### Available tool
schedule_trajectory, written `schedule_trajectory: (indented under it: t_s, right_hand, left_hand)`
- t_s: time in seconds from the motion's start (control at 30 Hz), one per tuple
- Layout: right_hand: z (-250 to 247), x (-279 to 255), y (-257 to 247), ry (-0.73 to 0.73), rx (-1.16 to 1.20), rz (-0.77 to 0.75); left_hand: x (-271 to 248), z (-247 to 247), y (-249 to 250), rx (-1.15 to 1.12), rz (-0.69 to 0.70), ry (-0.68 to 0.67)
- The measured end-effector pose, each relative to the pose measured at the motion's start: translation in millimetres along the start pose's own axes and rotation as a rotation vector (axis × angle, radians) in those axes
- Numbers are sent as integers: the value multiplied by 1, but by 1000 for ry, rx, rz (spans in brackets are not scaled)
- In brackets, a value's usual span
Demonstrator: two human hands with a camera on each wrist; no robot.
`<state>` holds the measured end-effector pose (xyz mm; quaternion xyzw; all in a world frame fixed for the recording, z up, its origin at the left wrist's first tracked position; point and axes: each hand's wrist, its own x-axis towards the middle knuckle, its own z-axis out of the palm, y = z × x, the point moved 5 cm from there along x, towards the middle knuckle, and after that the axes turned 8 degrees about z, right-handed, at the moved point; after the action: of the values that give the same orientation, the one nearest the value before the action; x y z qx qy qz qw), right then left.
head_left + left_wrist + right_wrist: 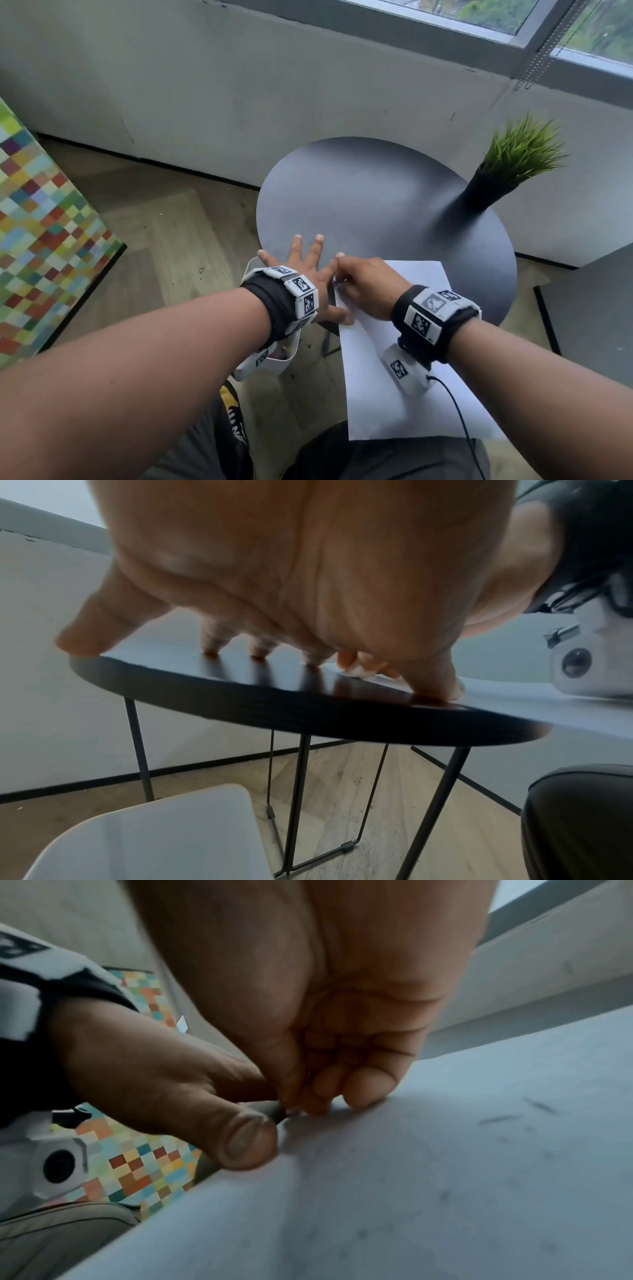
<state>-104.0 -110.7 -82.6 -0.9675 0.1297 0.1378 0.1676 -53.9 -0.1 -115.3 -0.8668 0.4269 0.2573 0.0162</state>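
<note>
My left hand lies spread flat on the round black table while my right hand pinches the overhanging white paper sheet, which a careless tug could drag off.

Plant: tuft of green artificial grass in a tall black vase, upright near the far right edge of the round black table.
Panel: multicoloured checkered board, well left of the table.
Seat: white plastic chair seat, below the table's near left edge.
</note>
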Motion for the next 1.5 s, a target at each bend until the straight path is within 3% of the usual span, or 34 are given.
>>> schedule_trajectory:
  t_s: [0.07,0.2,0.33,0.5,0.57,0.63,0.67,0.8,0.83,0.9,0.97,1.0,1.13,1.17,1.3,1.33,1.47,1.5]
  right_hand:
    - [-4,0,-1,-36,-15,-38]
    - [-20,18,27,132,1,169]
    - [6,-3,-7,4,-62,-109]
    - [-22,17,35,115,-33,159]
    - [-14,9,18,106,-69,41]
    - [3,-7,-5,-1,-110,-168]
    - [4,-8,-6,-33,-126,-196]
    - [-23,16,33,85,-92,97]
    - [-22,15,33,100,-96,109]
    - [-11,4,11,56,-118,-27]
    - [6,-12,-8,-78,-134,-211]
    - [4,-11,-6,-104,-149,-216]
    - [-27,14,41,78,-141,119]
    - [-27,12,40,96,-148,122]
    - [5,-17,-8,-87,-127,-197]
    - [4,-18,-5,-111,-118,-200]
    - [-26,8,46,55,-71,121]
    - [-25,6,47,81,-73,126]
  left_hand:
    - [1,0,-1,-16,-3,-7]
    - [3,1,-1,-14,-8,-35]
    - [1,-3,2,24,-15,-30]
    - [2,-2,0,50,1,-14]
    - [2,-2,0,49,10,-13]
    - [2,-2,0,48,24,-5]
    - [2,-2,0,49,26,-6]
    - [2,-2,1,68,5,-22]
    - [2,-2,0,71,5,-23]
    - [2,-2,0,64,14,-19]
    - [2,-3,0,57,29,-11]
    - [1,-3,0,58,29,-11]
    - [2,-3,1,68,11,-26]
    - [1,-3,0,68,12,-31]
    - [1,-4,0,68,29,-34]
    - [1,-4,0,67,30,-37]
    - [2,-3,0,68,17,-37]
    - [2,-2,0,71,18,-35]
